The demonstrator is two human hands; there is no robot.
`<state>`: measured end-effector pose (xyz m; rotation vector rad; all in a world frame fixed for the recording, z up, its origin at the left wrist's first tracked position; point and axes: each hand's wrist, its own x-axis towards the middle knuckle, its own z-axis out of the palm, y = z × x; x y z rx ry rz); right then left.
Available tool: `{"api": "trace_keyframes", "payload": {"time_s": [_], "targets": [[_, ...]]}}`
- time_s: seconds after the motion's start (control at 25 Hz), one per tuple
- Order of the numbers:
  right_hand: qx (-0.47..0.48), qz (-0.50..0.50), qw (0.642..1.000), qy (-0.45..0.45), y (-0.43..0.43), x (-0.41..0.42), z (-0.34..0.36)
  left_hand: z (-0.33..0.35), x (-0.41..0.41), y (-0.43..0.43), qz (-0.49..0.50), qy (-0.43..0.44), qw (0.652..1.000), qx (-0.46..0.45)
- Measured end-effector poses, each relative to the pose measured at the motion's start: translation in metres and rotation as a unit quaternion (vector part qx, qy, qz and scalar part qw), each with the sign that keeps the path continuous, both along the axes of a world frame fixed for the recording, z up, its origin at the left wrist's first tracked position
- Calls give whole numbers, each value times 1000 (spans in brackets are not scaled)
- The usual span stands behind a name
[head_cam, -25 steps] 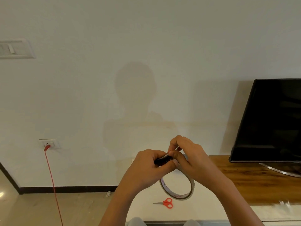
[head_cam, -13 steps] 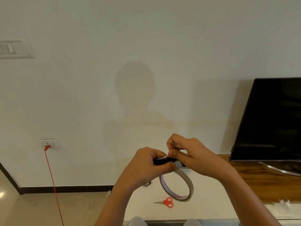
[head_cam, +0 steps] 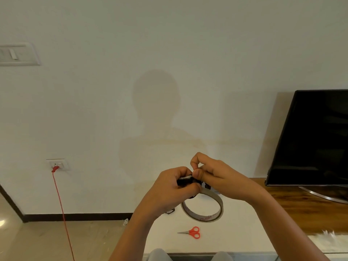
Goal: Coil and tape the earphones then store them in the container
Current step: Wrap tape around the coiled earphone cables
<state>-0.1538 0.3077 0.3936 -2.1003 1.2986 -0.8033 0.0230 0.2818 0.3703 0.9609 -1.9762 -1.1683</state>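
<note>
I am gripping the coiled black earphones (head_cam: 185, 181) in my left hand (head_cam: 170, 187), above the white table (head_cam: 235, 238). My right hand (head_cam: 216, 176) is pinching tape against the bundle, with the tape roll (head_cam: 204, 209) hanging underneath, red scissors (head_cam: 192, 232) lying below.

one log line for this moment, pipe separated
left hand: grips earphones | right hand: pressing tape | tape roll: hanging | scissors: on table
</note>
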Motion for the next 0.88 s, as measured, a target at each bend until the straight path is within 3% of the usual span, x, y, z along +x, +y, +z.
{"api": "trace_keyframes", "payload": {"time_s": [0.44,0.64,0.88], "targets": [[38,-33,998,49,-5,-1,-1,-7,2,1,1,-70,998,1],[34,-64,991,112,-13,3,-1,-7,-5,5,78,-107,989,-66],[122,-58,986,100,-19,3,9,-11,-14,13,130,-142,973,-128]]}}
